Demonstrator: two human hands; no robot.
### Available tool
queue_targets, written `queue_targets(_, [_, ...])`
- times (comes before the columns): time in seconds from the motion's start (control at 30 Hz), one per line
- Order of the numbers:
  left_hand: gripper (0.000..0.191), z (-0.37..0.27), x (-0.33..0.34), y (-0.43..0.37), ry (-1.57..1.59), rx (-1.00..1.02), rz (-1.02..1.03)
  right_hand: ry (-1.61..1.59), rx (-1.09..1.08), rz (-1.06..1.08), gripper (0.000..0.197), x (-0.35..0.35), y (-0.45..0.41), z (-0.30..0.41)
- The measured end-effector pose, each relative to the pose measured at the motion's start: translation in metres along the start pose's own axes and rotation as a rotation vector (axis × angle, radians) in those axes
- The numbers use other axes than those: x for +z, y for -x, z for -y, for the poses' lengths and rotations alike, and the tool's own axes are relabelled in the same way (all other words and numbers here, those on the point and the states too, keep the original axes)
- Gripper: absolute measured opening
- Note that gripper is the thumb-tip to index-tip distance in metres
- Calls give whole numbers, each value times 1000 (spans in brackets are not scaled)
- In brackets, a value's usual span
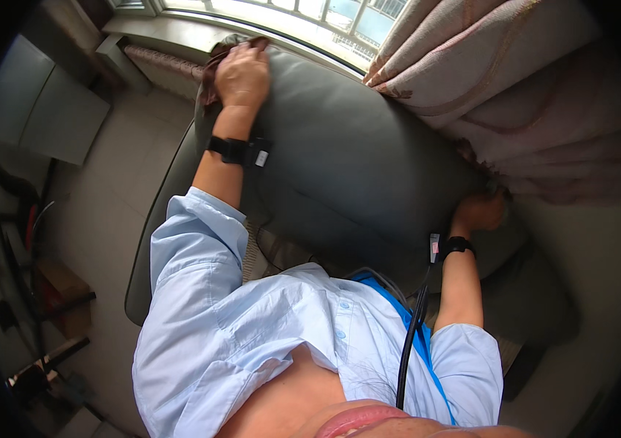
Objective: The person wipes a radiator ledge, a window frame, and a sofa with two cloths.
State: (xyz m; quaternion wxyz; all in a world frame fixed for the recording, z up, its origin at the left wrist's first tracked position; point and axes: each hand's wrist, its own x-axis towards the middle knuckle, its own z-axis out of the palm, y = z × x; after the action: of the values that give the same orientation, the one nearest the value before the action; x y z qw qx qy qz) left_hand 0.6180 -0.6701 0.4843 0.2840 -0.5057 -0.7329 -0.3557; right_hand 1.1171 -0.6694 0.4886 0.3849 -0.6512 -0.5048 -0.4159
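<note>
A dark grey-green, leather-like sofa (332,126) fills the space before me, its back toward the window. My left hand (243,76) is at the far left corner of the backrest, pressing a brown cloth (209,87) against the top edge. Part of the cloth bunches out beyond my fingers and hangs over the corner. At the other end of the backrest, beside the curtain, my right hand (480,211) is in shadow and blurred. Its fingers look curled at the sofa's edge, but whether they hold anything is unclear. Both wrists wear black straps with small devices.
A patterned curtain (475,82) hangs against the sofa's right side. Behind the backrest are a window (343,16) and sill (173,33), with a radiator (162,63) below. White cabinets (42,98), a cardboard box (64,290) and dark frame parts stand left. A black cable (412,345) crosses my shirt.
</note>
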Motion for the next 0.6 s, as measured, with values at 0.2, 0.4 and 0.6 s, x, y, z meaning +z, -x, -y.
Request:
queue_targets(0.2, [15, -175, -46, 76, 683, 489, 212, -50, 199, 321, 32, -32, 14, 8])
queue_targets(0.4, [15, -227, -60, 133, 788, 789, 10, 81, 6, 59, 33, -26, 54, -25])
queue_targets(0.6, [21, -141, -57, 88, 535, 570, 69, 86, 98, 57, 31, -55, 49, -60])
